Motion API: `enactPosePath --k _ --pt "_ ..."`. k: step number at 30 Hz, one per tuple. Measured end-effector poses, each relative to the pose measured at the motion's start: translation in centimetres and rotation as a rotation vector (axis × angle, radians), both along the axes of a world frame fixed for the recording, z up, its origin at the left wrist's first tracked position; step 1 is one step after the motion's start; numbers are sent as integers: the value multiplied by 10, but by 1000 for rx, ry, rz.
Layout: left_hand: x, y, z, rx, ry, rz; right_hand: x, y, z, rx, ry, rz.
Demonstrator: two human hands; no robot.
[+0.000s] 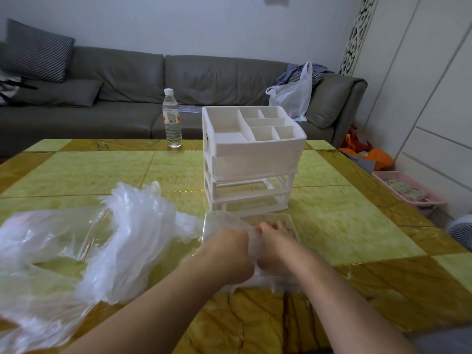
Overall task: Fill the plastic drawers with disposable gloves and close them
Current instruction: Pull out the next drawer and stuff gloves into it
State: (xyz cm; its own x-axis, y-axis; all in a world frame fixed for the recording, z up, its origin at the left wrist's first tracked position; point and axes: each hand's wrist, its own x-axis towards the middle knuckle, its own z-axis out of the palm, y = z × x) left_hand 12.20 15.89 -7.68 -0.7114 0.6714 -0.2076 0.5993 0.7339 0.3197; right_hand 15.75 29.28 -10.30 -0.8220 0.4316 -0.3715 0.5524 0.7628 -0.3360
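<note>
Two hands worked in the clear drawer [291, 223], lower centre of frame.
Left hand [229, 254] and right hand [275, 249] were both clenched on a bunched disposable glove [251, 241] over the pulled-out drawer, just below the white organizer [252, 154]. Loose gloves [135, 236] and a zip bag [51, 241] lay at lower left on the table [357, 226].

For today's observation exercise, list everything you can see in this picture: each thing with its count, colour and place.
drawer unit: one, white, table middle
clear drawer: one, transparent, in front of unit, under hands
disposable gloves: heap, clear, left of drawer
zip bag: one, clear, red seal, far left
water bottle: one, clear, table's far edge
table: one, yellow-green
sofa: one, grey, behind
plastic bag: one, white, on sofa
left hand: one, gripping gloves
right hand: one, gripping gloves
</note>
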Motion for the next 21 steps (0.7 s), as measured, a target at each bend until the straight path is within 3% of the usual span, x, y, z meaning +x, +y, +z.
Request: enactPosePath --k 3,8,12,16,21 --pt "-3 7 -3 24 89 52 0 0 -2 10 17 5" --pt "-4 15 -9 -151 54 149 1 1 -2 -15 34 7" --pt "-2 18 -8 -162 22 174 1 -1 -1 8 23 13" --pt "-1 3 -3 55 -51 162 7 -1 0 64 108 -22" --pt "10 -57 11 552 161 115 15 -13 14 102 349 -79"
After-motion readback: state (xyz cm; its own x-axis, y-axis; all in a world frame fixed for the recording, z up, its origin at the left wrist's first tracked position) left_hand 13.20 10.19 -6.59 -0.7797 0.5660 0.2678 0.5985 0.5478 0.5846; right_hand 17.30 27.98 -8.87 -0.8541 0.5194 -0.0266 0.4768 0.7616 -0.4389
